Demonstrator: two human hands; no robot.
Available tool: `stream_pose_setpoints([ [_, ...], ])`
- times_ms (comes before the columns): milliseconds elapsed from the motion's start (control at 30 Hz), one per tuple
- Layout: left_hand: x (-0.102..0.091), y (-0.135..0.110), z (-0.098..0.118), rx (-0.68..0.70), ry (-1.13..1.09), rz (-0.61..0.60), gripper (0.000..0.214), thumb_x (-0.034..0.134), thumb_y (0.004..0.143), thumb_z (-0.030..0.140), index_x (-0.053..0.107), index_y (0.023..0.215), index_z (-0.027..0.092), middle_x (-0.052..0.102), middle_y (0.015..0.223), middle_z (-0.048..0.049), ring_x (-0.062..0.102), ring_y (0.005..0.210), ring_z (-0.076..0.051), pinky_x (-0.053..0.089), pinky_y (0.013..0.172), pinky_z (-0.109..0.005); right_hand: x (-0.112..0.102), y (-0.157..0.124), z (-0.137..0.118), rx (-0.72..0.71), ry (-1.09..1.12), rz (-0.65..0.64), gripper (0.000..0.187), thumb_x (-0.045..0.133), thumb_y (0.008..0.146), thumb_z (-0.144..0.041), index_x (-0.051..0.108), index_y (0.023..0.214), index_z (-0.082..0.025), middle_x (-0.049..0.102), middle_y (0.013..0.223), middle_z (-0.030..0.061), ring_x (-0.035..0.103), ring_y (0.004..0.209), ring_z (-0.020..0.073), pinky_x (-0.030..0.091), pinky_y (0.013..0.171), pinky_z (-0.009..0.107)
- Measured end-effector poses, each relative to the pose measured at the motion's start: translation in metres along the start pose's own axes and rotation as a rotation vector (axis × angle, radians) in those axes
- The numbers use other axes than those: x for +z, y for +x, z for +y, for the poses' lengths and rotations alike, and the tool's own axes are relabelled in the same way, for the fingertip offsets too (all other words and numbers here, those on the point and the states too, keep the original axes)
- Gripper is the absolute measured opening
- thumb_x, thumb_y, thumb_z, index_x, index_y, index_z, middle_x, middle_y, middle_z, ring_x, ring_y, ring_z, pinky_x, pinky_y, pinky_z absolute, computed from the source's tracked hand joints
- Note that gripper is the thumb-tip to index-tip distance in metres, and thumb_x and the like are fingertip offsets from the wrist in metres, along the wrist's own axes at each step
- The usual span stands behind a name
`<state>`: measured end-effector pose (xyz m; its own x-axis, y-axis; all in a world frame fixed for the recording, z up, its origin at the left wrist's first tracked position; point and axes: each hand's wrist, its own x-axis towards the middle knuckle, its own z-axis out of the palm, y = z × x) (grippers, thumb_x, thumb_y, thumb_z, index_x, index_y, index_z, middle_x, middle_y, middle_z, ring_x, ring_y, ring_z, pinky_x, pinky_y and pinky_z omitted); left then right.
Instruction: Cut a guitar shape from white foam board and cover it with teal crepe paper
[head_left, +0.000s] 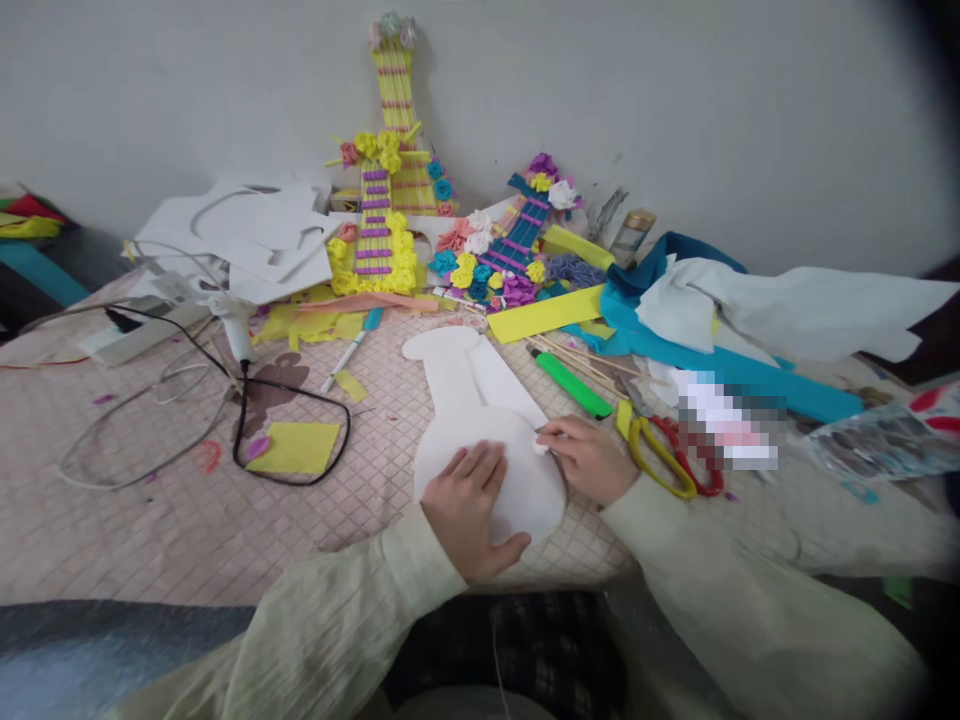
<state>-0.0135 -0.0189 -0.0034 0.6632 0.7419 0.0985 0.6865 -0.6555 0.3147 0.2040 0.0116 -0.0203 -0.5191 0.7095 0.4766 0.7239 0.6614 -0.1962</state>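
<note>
A white guitar-shaped foam cutout (469,400) lies flat on the tiled floor in front of me. My left hand (471,508) rests flat on its rounded body, fingers stretched out and pressing it down. My right hand (585,458) sits at the cutout's right edge with fingers curled in a pinch, apparently gripping a thin tool that I cannot make out. Both sleeves are pale cream.
Yellow-handled scissors (660,455) and a green marker (574,385) lie right of my right hand. A glue gun (236,325) with black cable, a yellow paper square (296,447), decorated foam guitars (379,225) against the wall, and blue and white sheets (750,315) surround the spot.
</note>
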Motion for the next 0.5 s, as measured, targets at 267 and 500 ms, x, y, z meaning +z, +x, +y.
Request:
stream_pose_setpoints([
  [267,0.001,0.001,0.005,-0.037,0.003,0.015,0.073,0.049,0.067,0.053,0.045,0.123,0.006,0.034,0.136,-0.0123,0.030,0.126,-0.029,0.026,0.104,-0.044,-0.016,-0.029,-0.019,-0.043,0.039,-0.034,0.035,0.035,0.070,0.003,0.062,0.083,-0.015,0.061,0.080,0.0082,0.056,0.077,0.0155,0.051,0.067,0.029],
  [500,-0.001,0.000,0.001,0.010,0.006,0.023,0.073,0.050,0.066,0.051,0.045,0.123,0.006,0.035,0.136,-0.0125,0.031,0.125,-0.029,0.028,0.103,-0.044,-0.013,-0.034,-0.025,0.031,0.038,0.000,0.036,0.035,0.070,0.004,0.061,0.085,-0.016,0.059,0.082,0.0077,0.054,0.077,0.0160,0.051,0.067,0.031],
])
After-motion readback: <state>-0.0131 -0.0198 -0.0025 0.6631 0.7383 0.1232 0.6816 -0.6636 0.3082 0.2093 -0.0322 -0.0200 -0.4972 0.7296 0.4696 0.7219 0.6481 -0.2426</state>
